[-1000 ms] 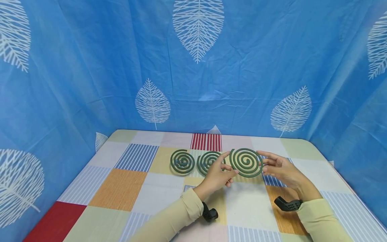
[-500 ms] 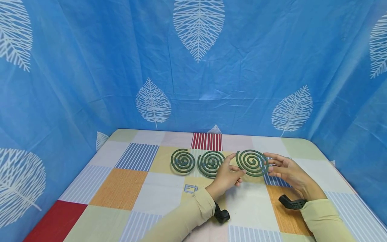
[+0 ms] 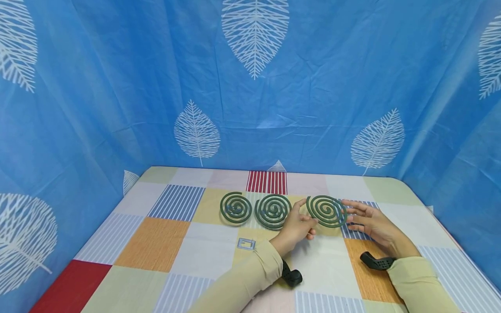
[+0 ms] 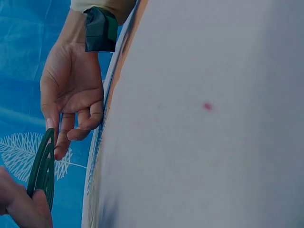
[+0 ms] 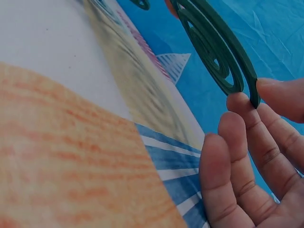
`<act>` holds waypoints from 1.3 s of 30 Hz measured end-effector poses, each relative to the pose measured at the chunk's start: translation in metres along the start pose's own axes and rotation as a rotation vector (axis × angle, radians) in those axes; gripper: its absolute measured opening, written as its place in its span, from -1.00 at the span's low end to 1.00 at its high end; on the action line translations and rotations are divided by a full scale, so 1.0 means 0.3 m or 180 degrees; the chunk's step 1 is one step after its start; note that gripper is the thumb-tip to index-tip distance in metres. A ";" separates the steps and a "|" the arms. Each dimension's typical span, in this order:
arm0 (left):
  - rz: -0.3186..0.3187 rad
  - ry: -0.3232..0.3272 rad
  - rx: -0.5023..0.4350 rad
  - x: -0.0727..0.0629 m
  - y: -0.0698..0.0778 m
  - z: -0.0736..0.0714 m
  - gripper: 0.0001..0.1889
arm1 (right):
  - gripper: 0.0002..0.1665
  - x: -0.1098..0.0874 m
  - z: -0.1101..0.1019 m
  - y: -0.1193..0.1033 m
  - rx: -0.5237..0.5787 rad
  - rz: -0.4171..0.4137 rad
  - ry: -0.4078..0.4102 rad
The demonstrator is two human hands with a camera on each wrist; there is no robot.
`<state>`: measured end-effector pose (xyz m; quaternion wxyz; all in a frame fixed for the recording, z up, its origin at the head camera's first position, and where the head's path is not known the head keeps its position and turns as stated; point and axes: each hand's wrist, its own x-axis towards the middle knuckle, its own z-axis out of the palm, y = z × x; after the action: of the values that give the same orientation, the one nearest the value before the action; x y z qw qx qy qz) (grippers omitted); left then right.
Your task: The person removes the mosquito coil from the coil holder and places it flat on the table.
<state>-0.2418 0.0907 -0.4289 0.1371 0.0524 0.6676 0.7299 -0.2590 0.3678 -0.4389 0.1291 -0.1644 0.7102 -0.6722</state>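
Both hands hold a green mosquito coil [image 3: 326, 210] above the table, at the right end of a row of coils. My left hand [image 3: 294, 227] pinches its left edge between thumb and fingers. My right hand [image 3: 377, 226] pinches its right edge; in the right wrist view, the thumb and a fingertip meet on the outer ring of the coil [image 5: 213, 47]. Seen nearly edge-on in the left wrist view, the coil [image 4: 42, 166] spans the gap between the hands. A middle coil [image 3: 273, 210] and a left coil [image 3: 235, 208] sit side by side, with bluish pieces partly visible beneath them.
A small flat silvery square piece [image 3: 246, 244] lies in front of the middle coil. The table [image 3: 213, 245] wears a patchwork cloth, and a blue leaf-print curtain [image 3: 313, 87] encloses its back and sides. Black wrist mounts [image 3: 377, 261] hang under both wrists.
Both hands have shifted right with the coil, mostly in the first half second. The coil now tilts slightly flatter. More of the middle coil and the silvery piece shows.
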 end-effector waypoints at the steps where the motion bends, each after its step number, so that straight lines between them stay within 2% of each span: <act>1: -0.0030 -0.0013 -0.0029 0.002 -0.002 0.000 -0.22 | -0.42 0.000 0.000 0.001 -0.0009 0.0024 0.0034; 11: -0.0375 -0.0261 -0.0295 0.026 -0.033 -0.008 -0.15 | -0.51 0.014 0.002 0.022 -0.0001 0.0231 0.0227; 16: -0.0565 -0.0297 -0.0372 0.024 -0.035 -0.015 -0.14 | -0.55 0.017 0.001 0.025 -0.0107 0.0215 0.0198; 19: -0.0645 -0.0285 -0.0400 0.020 -0.037 -0.016 -0.16 | -0.46 0.017 0.007 0.021 -0.0326 0.0297 0.0209; 22: -0.0666 -0.0291 -0.0409 0.019 -0.040 -0.016 -0.16 | -0.23 0.015 0.016 0.013 -0.0662 0.0452 0.0259; 25: -0.0682 -0.0308 -0.0428 0.018 -0.042 -0.016 -0.15 | -0.13 0.011 0.021 0.008 -0.0837 0.0523 0.0244; 32: -0.0694 -0.0395 -0.0395 0.013 -0.041 -0.024 -0.15 | -0.13 0.007 0.022 0.012 -0.0880 0.0555 0.0278; 39: -0.0713 -0.0397 -0.0274 -0.001 -0.030 -0.026 -0.15 | -0.17 0.010 0.021 0.015 -0.0871 0.0534 0.0317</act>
<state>-0.2423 0.0838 -0.4384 0.2611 0.0169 0.6275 0.7334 -0.2594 0.3610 -0.4436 0.1258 -0.0870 0.8119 -0.5634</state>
